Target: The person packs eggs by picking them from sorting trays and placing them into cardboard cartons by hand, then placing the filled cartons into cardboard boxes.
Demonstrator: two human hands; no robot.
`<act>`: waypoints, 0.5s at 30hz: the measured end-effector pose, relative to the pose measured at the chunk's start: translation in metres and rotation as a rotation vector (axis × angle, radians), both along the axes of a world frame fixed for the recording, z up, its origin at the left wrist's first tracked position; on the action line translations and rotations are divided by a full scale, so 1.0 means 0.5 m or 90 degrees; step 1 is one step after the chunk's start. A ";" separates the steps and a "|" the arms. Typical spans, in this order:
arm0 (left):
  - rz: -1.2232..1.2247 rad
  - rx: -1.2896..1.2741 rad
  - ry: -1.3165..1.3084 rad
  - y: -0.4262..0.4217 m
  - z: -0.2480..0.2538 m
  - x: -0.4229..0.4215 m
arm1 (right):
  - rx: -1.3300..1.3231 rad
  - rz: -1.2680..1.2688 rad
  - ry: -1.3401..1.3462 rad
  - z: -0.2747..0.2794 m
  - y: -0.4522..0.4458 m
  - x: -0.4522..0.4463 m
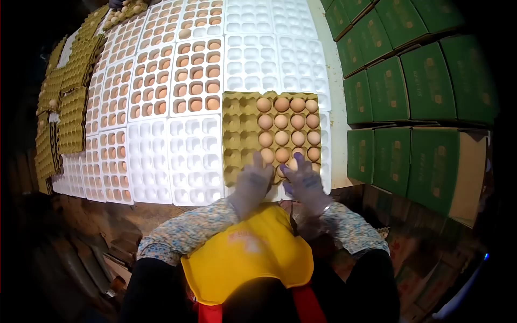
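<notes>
A brown pulp egg tray [232,134] lies at the table's near right, its right columns filled with eggs [281,121] and its left cups bare. My left hand [252,185], in a greyish glove, bends its fingers around an egg [267,155] in the near rows. To its right, my gloved right hand [306,185] has its fingers about a paler egg [292,163] at the tray's near edge. Part of the nearest row is hidden under both hands. White moulded trays [148,156] with bare cups lie left of the pulp tray.
White trays filled with eggs [196,72] cover the table's left and middle. More white trays [250,51] lie behind. Stacked brown pulp trays [72,116] line the far left. Green cartons [382,97] stand along the right. Another person's dark-gloved hand [116,4] shows at the far left.
</notes>
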State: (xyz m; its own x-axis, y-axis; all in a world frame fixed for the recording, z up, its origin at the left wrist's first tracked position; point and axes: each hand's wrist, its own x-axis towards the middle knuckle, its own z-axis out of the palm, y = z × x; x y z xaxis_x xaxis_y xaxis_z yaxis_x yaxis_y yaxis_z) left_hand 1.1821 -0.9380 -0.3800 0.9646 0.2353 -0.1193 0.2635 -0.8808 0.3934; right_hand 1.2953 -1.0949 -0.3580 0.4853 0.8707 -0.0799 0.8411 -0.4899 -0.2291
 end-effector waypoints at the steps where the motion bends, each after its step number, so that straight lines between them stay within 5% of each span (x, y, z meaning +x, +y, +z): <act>1: 0.019 0.109 0.003 -0.028 -0.035 0.002 | -0.054 -0.014 -0.052 -0.021 0.002 -0.021; 4: 0.005 -0.020 -0.018 -0.010 -0.035 0.005 | -0.055 -0.009 -0.179 -0.089 -0.004 -0.030; 9: 0.093 -0.277 -0.131 0.208 0.053 -0.102 | 0.219 -0.254 0.334 0.051 0.046 0.007; 11: 0.183 -0.404 -0.196 0.360 0.063 -0.195 | 0.288 -0.145 0.329 0.078 0.138 -0.012; 13: 0.204 -0.279 -0.151 0.524 0.020 -0.277 | 0.236 -0.039 0.383 0.085 0.282 -0.053; 15: 0.045 -0.101 -0.082 0.652 0.013 -0.310 | 0.169 0.079 0.344 0.065 0.438 -0.097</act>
